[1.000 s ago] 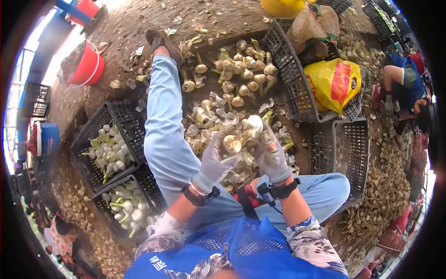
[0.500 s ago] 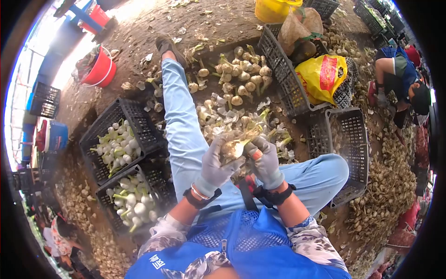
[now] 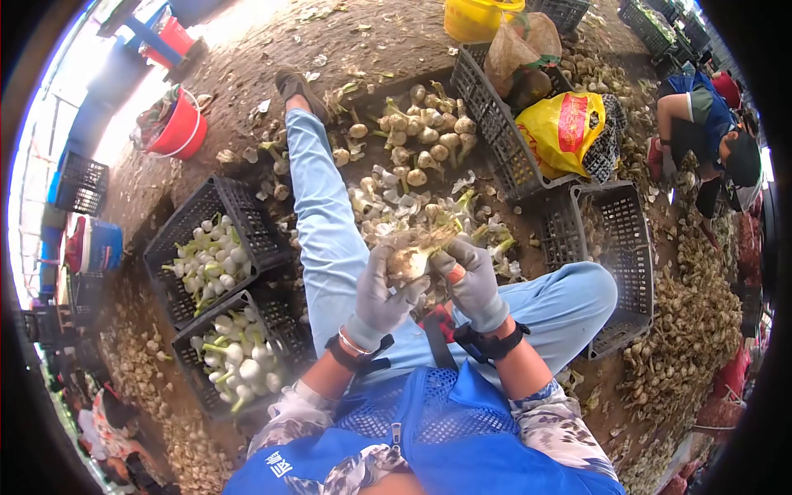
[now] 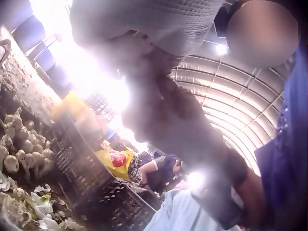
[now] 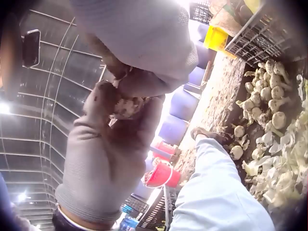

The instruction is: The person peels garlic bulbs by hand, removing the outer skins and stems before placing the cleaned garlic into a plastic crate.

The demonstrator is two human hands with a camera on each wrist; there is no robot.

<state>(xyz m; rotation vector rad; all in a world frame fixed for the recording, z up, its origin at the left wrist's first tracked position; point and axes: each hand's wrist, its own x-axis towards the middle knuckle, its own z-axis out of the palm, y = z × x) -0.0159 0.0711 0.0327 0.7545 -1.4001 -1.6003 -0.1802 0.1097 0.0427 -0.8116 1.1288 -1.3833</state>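
Note:
In the head view a garlic bulb (image 3: 406, 262), brownish with loose dry skin and a stem pointing up and right, is held between both gloved hands above the lap. My left hand (image 3: 381, 290) grips the bulb with curled fingers. My right hand (image 3: 472, 285) pinches at the stem side, an orange-red patch showing on its glove. The right wrist view shows the bulb (image 5: 127, 108) between the gloves, partly covered by fingers. Peeled skins (image 3: 388, 206) lie on the ground beyond the hands, with unpeeled bulbs (image 3: 425, 124) farther off.
Two black crates (image 3: 200, 195) of white garlic stand at the left. Another crate (image 3: 503, 157) carries a yellow bag (image 3: 569, 124), and an open crate (image 3: 631, 247) stands at the right. A red bucket (image 3: 183, 130) is upper left. A person (image 3: 701, 124) crouches at far right.
The bulb has turned between my hands; a cleaner white bulb visible beside it one second ago no longer shows. The hands dropped slightly in the view, then stayed nearly in place.

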